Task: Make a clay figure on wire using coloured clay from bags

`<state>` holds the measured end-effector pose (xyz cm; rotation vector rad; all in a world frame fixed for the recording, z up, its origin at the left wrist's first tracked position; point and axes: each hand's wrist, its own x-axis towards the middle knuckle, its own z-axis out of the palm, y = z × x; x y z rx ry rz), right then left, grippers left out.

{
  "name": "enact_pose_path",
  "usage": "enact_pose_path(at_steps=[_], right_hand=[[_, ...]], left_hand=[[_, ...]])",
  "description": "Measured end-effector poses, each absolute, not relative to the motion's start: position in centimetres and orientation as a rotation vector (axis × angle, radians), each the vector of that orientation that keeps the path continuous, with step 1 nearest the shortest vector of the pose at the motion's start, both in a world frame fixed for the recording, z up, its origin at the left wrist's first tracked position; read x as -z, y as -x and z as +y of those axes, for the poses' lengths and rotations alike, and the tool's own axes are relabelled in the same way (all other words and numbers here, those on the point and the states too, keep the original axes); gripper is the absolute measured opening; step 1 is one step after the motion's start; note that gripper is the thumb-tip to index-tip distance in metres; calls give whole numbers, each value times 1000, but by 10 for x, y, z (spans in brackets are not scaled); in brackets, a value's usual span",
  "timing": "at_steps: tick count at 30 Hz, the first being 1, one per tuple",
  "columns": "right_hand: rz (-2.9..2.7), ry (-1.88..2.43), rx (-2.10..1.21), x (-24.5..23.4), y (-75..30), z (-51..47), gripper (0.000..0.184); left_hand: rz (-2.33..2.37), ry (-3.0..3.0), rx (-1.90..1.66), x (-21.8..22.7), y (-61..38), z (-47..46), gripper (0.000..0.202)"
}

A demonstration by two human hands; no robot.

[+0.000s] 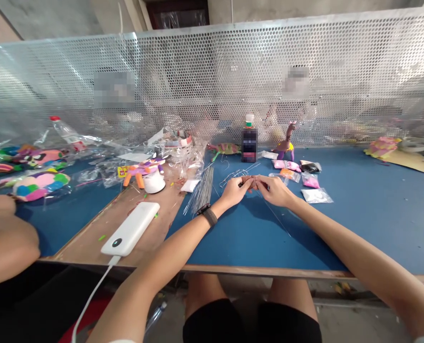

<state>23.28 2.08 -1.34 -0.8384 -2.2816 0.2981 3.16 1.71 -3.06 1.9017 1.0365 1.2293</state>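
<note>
My left hand [234,191] and my right hand [278,191] meet above the blue tabletop, with fingertips pinched together. A thin metal wire [279,220] trails down from between them toward the near side of the table. Something small and brownish shows at the fingertips, mostly hidden by the fingers. Left of my hands lies a bundle of straight wires [205,188]. Just behind them are loose, bent wires [237,174]. Small bags of coloured clay, among them a pink one [310,180] and a white one [316,196], lie right of my right hand.
A dark bottle [249,145] and a clay giraffe-like figure [288,143] stand behind my hands. A white power bank [131,228] with a cable lies left, near an orange-purple clay figure [143,170]. Another person's arm [8,233] rests at far left. A perforated metal screen [212,71] closes the back.
</note>
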Motion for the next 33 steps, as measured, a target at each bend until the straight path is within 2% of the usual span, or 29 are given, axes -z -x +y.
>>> enact_pose_path(at_steps=[7,11,16,19,25,33], right_hand=[[-2016,1059,-392,11,-242,36,40],[-2013,1049,-608,16,-247,41,46],[-2083,1016,-857,22,-251,43,44],[-2156,1033,-792,22,-248,40,42],[-2138,1037,-428,22,-236,33,38],[-2026,1021,-375,19,-221,16,37]], left_hand=[[1148,-1864,-1364,25,-35,22,51],[1137,-1859,-1346,28,-31,24,50],[1230,-1911,-1386,28,-25,22,41],[1176,-1863,-1389,29,-27,22,43],[1046,-1796,-1339,29,-32,20,55],[1005,-1804,-1234,21,-38,6,53]])
